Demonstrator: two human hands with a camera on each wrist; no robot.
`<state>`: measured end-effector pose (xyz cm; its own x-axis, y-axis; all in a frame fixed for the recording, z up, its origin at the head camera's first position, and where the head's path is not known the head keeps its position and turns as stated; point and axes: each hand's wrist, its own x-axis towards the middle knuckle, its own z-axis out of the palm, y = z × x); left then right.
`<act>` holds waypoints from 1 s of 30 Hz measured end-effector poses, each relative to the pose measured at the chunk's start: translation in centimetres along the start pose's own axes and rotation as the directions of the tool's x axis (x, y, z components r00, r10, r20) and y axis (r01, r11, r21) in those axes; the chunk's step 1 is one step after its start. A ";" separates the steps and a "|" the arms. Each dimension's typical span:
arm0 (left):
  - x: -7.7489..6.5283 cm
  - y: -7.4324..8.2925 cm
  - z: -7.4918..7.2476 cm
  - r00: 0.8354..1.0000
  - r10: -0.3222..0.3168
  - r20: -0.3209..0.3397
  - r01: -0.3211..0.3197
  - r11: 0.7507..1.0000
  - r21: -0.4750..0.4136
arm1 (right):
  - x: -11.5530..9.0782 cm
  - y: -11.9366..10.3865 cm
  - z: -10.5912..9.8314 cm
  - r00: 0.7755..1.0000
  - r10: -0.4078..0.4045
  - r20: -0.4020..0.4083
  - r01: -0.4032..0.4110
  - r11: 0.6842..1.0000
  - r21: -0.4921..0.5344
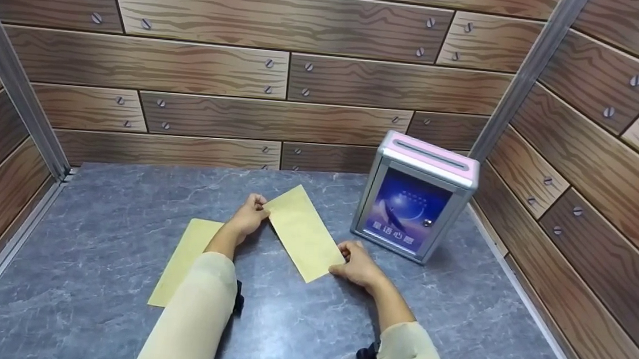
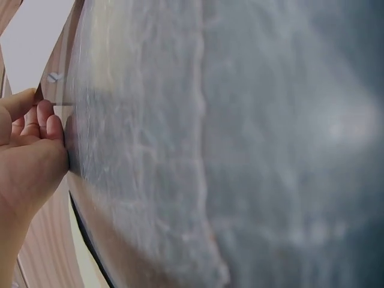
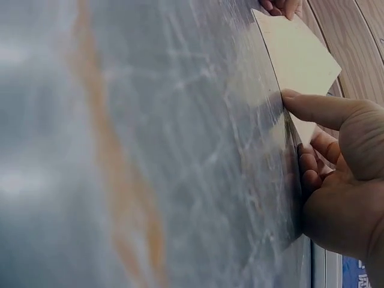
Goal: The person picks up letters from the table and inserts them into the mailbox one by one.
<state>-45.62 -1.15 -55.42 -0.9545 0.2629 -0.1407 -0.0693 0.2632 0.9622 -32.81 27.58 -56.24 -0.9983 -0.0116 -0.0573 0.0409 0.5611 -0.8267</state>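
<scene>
Paper (image 1: 305, 235), I see, stretches between left hand (image 1: 247, 218), pinching one corner, and right hand (image 1: 360, 265), pinching the opposite, likely to hold it flat; box (image 1: 415, 197) just beyond the right.

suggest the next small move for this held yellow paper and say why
I'd probably raise the yellow paper toward the slot atop the box: the left hand and right hand pinch its opposite corners, and the box stands upright to its right.
</scene>
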 end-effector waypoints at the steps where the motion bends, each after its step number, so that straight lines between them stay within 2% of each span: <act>1: 0.1 -0.2 -0.1 1.000 -0.003 0.004 0.003 1.000 -0.017 | -0.1 0.0 0.0 1.000 -0.001 0.003 0.001 1.000 0.004; 9: 0.2 -0.6 -0.2 1.000 0.009 0.008 -0.008 0.994 -0.105 | -0.2 0.2 -0.1 1.000 -0.025 -0.008 0.025 0.999 0.041; 17: 0.3 -0.6 -0.1 1.000 0.026 -0.003 -0.026 0.990 -0.141 | -0.1 0.3 -0.5 1.000 0.005 -0.010 -0.004 0.993 0.120; 22: 0.2 -0.6 -0.1 1.000 0.015 -0.027 -0.018 0.993 -0.117 | -0.1 0.3 -0.6 1.000 0.013 0.006 -0.014 0.990 0.139; 30: 0.0 -0.2 0.5 0.999 0.011 -0.045 -0.009 0.999 0.043 | -0.3 0.2 -0.6 0.999 0.041 0.004 -0.041 0.982 0.183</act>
<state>-45.46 -0.76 -55.70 -0.9672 0.2240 -0.1194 -0.0481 0.3005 0.9526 -32.56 28.19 -56.07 -0.9956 0.0079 -0.0934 0.0888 0.4006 -0.9120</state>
